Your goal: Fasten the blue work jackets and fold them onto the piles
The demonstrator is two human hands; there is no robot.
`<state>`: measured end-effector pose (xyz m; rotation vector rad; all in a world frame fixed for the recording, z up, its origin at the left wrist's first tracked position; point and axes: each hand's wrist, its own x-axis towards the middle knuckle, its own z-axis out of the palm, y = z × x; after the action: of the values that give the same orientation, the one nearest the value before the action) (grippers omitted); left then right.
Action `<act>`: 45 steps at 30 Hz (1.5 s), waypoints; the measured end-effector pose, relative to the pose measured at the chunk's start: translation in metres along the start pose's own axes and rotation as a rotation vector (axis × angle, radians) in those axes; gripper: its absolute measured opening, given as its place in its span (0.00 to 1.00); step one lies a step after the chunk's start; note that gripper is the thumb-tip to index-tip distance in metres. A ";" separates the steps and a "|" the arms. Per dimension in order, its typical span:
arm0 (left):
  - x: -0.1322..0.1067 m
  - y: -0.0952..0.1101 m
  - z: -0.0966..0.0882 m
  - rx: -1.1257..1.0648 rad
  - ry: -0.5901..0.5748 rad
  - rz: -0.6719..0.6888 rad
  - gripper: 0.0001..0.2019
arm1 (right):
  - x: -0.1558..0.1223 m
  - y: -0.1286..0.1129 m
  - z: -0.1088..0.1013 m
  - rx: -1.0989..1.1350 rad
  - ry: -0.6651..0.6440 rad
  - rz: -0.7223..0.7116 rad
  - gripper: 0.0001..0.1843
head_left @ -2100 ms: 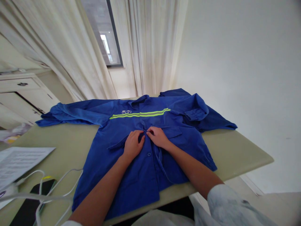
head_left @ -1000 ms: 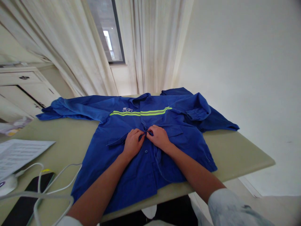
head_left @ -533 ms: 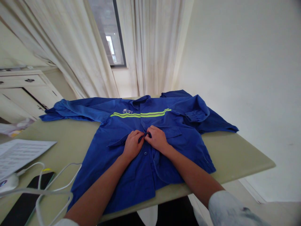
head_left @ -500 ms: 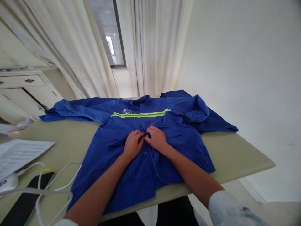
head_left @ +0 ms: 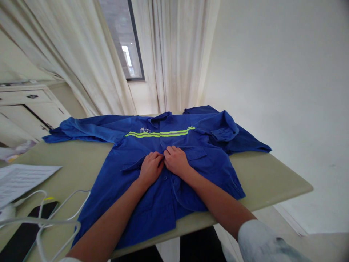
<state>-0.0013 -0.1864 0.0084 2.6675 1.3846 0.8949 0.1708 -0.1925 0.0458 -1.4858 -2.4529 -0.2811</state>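
Note:
A blue work jacket (head_left: 131, 211) lies spread front side up, with a yellow-green and grey stripe across its chest and a white logo on one side. My left hand (head_left: 149, 167) and my right hand (head_left: 176, 160) meet at the front opening, below the stripe. Both pinch the placket edges, and the fingertips nearly touch. What lies right between them is hidden by the fingers. A button (head_left: 165, 178) shows on the placket just below my hands. Beneath it the front hangs apart, the right-hand panel folded back a little.
The jacket rests on a pale green table (head_left: 283, 178). On the left are printed sheets (head_left: 24, 178), a black phone (head_left: 29, 229) and a looped white cable (head_left: 79, 207). A white cabinet (head_left: 29, 105) stands behind at left; curtains (head_left: 180, 54) hang beyond the table.
My right hand has shifted slightly closer over the placket, and the dark fold of cloth between my fingertips is now mostly covered. The whole view has drifted a little.

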 end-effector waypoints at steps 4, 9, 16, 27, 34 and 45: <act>0.001 0.002 -0.004 0.053 -0.044 0.012 0.09 | 0.002 0.000 0.002 0.021 -0.013 0.029 0.09; 0.001 0.002 -0.002 0.101 -0.052 -0.021 0.10 | 0.005 -0.001 0.005 0.066 -0.035 0.123 0.08; 0.002 0.000 0.001 0.072 -0.068 -0.060 0.10 | 0.006 0.009 0.011 0.270 -0.083 0.208 0.07; 0.003 -0.004 0.003 -0.034 0.056 -0.078 0.11 | 0.005 0.011 0.011 0.391 -0.007 0.256 0.07; 0.003 -0.011 0.007 -0.197 0.089 -0.104 0.12 | 0.009 0.016 0.020 0.561 0.024 0.158 0.04; 0.007 -0.010 0.006 -0.288 0.081 -0.176 0.10 | 0.010 0.019 0.019 0.590 0.016 0.169 0.03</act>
<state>-0.0031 -0.1735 0.0035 2.2849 1.3600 1.0982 0.1815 -0.1698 0.0311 -1.3875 -2.1086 0.4270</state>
